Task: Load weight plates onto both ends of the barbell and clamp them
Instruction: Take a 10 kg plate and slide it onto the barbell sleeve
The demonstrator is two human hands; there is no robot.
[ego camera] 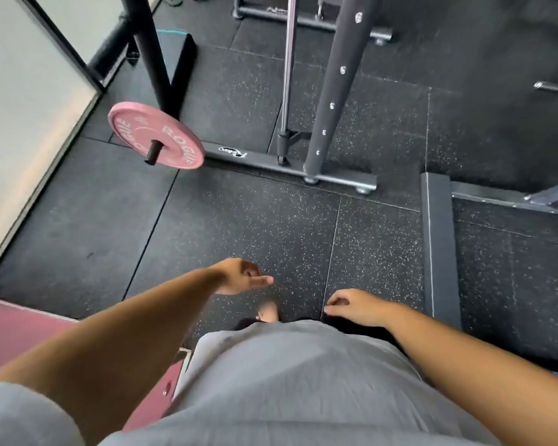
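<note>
Down at six o'clock, both bare arms reach out over a grey shirt point(290, 381). The left hand point(240, 276) hangs over the floor with its fingers loosely curled and one finger stretched toward three o'clock; it holds nothing. The right hand point(356, 306), just toward four o'clock of it, droops with its fingers loosely bent toward the floor, and it too holds nothing. The two hands are near each other but apart. Between them, closer to the body, a bare foot point(268, 312) shows on the floor, blurred.

Up at ten o'clock, well apart from both hands, a pink weight plate point(174, 140) sits on a short dark peg point(153, 152) that pokes through its centre hole. White lettering runs round the plate's face. Behind it a black post point(152, 53) rises toward twelve o'clock.

At twelve o'clock a slim silver bar point(287, 75) stands upright, its lower end in a dark sleeve on the rack's base rail point(271, 162). Just beside it, toward one o'clock, leans a black rack upright point(339, 91) marked with white numbers.

Black speckled rubber tiles point(255, 226) cover the floor. A pink mat point(20, 333) lies at eight o'clock, and a grey platform edge point(438, 246) runs at three o'clock.
</note>
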